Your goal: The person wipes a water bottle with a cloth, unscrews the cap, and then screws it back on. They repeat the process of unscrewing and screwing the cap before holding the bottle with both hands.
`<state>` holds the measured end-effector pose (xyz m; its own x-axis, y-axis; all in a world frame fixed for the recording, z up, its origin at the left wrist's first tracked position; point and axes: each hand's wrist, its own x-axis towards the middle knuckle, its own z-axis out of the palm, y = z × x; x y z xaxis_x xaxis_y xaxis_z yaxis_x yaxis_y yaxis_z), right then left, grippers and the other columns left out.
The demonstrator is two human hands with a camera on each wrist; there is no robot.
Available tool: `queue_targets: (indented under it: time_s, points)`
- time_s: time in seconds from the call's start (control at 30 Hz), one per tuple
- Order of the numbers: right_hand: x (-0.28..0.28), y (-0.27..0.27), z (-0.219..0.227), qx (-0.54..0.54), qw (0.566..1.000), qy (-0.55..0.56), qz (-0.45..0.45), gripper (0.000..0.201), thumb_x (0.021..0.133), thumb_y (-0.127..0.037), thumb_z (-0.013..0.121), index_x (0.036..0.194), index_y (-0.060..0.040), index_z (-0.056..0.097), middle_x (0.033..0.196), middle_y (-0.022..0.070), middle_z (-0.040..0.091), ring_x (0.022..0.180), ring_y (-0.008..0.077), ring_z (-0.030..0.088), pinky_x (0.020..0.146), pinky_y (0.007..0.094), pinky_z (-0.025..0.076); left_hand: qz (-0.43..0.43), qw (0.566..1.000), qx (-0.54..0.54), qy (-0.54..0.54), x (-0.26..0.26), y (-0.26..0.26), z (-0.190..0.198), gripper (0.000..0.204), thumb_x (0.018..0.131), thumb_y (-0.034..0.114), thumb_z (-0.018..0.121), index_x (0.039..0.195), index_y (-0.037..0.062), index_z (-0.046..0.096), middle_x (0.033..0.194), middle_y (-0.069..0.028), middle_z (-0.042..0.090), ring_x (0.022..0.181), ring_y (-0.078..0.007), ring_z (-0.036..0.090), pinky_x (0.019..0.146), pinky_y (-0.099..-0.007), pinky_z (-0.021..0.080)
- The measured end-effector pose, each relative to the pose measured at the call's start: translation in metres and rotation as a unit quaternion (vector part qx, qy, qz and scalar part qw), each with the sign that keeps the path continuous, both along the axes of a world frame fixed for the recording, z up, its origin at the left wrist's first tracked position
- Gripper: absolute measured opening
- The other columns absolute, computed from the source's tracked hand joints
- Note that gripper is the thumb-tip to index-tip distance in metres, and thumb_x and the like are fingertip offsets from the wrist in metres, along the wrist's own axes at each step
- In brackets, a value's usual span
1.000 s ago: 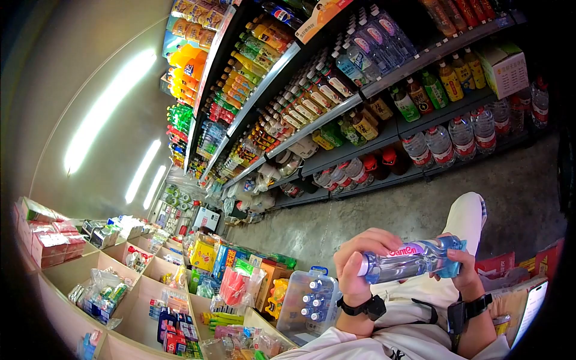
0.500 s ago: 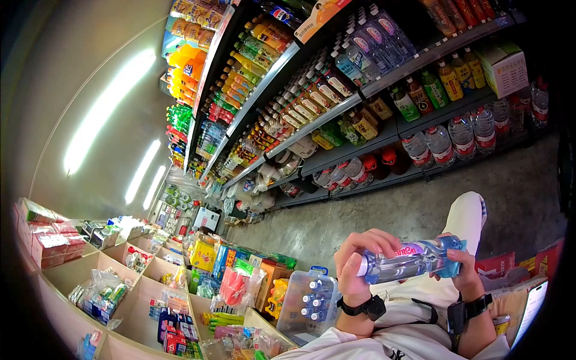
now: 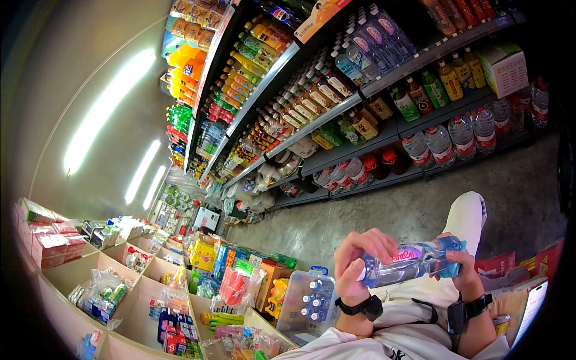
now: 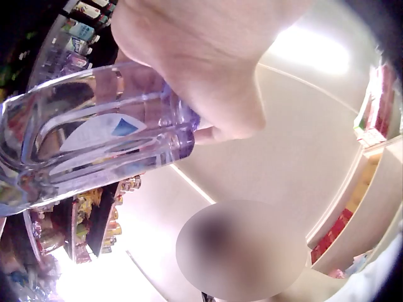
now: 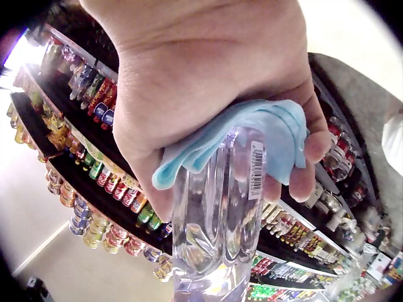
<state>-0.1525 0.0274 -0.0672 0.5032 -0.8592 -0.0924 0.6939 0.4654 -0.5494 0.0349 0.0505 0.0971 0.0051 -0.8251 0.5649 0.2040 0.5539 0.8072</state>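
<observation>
A clear plastic water bottle (image 3: 390, 271) with a pink-lettered label lies nearly level between both hands, above the lap. The left hand (image 3: 361, 264) grips its left end, thumb at the tip and fingers over the upper side. In the left wrist view, that end of the bottle (image 4: 94, 138) sits under the hand (image 4: 195, 56). The right hand (image 3: 461, 268) holds a folded light-blue cloth (image 5: 233, 135) wrapped around the other end. Close to the cloth, a barcode shows on the bottle (image 5: 217, 220), with the right hand's (image 5: 214, 75) fingertips curled around the side.
Long shelves (image 3: 384, 129) of drinks stand across the concrete floor (image 3: 336, 228). To the left, a wooden compartment unit (image 3: 141, 300) holds packaged goods. A clear plastic bin (image 3: 290, 309) with several small bottles sits beside the left arm. A phone-like screen (image 3: 531, 312) is at the right.
The bottle has turned about its length, so the label's lettering shows at a different angle. The left hand has shifted slightly on its end; the right hand stays nearly still.
</observation>
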Motion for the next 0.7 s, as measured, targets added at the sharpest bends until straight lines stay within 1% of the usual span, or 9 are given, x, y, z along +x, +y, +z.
queue_targets:
  time_s: [0.17, 0.23, 0.33, 0.37, 0.43, 0.7]
  points:
    - [0.0003, -0.0003, 0.0001, 0.003, 1.0, -0.01, 0.0, 0.056, 0.074, -0.032, 0.069, 0.119, -0.0027, 0.054, 0.08, 0.0126, 0.064, 0.063, 0.0265, 0.068, 0.052, 0.0347, 0.053, -0.001, 1.0, 0.0, -0.004, -0.0009, 0.0013, 0.0011, 0.031, 0.089, 0.031, 0.059, 0.085, 0.0009, 0.053, 0.076, -0.0169, 0.063, 0.074, -0.0285, 0.059, 0.08, -0.0457, 0.047]
    - [-0.0004, -0.0006, 0.0003, 0.002, 1.0, -0.012, 0.003, 0.056, 0.074, -0.032, 0.07, 0.119, -0.0028, 0.054, 0.08, 0.0125, 0.064, 0.063, 0.0265, 0.068, 0.052, 0.0347, 0.053, 0.045, 0.999, 0.013, -0.029, -0.0049, 0.0024, 0.0039, 0.027, 0.084, 0.032, 0.055, 0.082, 0.005, 0.05, 0.067, -0.015, 0.06, 0.066, -0.0298, 0.059, 0.073, -0.0452, 0.047]
    - [-0.0003, -0.0002, 0.001, 0.005, 1.0, -0.011, 0.004, 0.055, 0.074, -0.031, 0.07, 0.119, -0.0031, 0.055, 0.08, 0.0123, 0.064, 0.063, 0.0265, 0.068, 0.052, 0.0347, 0.053, 0.045, 0.998, 0.019, -0.034, -0.0037, 0.003, 0.0045, 0.027, 0.084, 0.031, 0.055, 0.079, 0.0056, 0.05, 0.067, -0.0149, 0.06, 0.065, -0.0298, 0.059, 0.073, -0.0453, 0.047]
    - [-0.0001, 0.0, 0.0013, 0.008, 1.0, -0.008, 0.001, 0.055, 0.074, -0.031, 0.07, 0.119, -0.0032, 0.055, 0.08, 0.0122, 0.064, 0.063, 0.0265, 0.068, 0.052, 0.0347, 0.053, 0.045, 0.998, 0.019, -0.034, -0.0025, 0.003, 0.0043, 0.027, 0.084, 0.031, 0.055, 0.079, 0.0056, 0.05, 0.067, -0.0149, 0.06, 0.065, -0.0298, 0.059, 0.073, -0.0453, 0.047]
    - [0.0, -0.0002, 0.0002, 0.006, 1.0, -0.01, 0.002, 0.055, 0.074, -0.031, 0.07, 0.119, -0.0031, 0.055, 0.08, 0.0123, 0.064, 0.063, 0.0265, 0.068, 0.052, 0.0346, 0.053, 0.006, 1.0, 0.007, -0.02, 0.0005, 0.0025, 0.0031, 0.029, 0.089, 0.028, 0.058, 0.079, 0.0022, 0.052, 0.074, -0.0172, 0.063, 0.073, -0.0282, 0.06, 0.08, -0.0457, 0.047]
    - [-0.0003, -0.0003, 0.0004, -0.008, 1.0, -0.004, 0.0, 0.054, 0.075, -0.032, 0.068, 0.119, -0.0025, 0.055, 0.082, 0.0126, 0.065, 0.064, 0.026, 0.068, 0.053, 0.0343, 0.054, 0.0, 0.999, 0.006, -0.036, 0.0031, 0.0002, 0.0043, 0.029, 0.088, 0.027, 0.057, 0.072, 0.0034, 0.052, 0.075, -0.0173, 0.064, 0.074, -0.0289, 0.061, 0.079, -0.0453, 0.049]
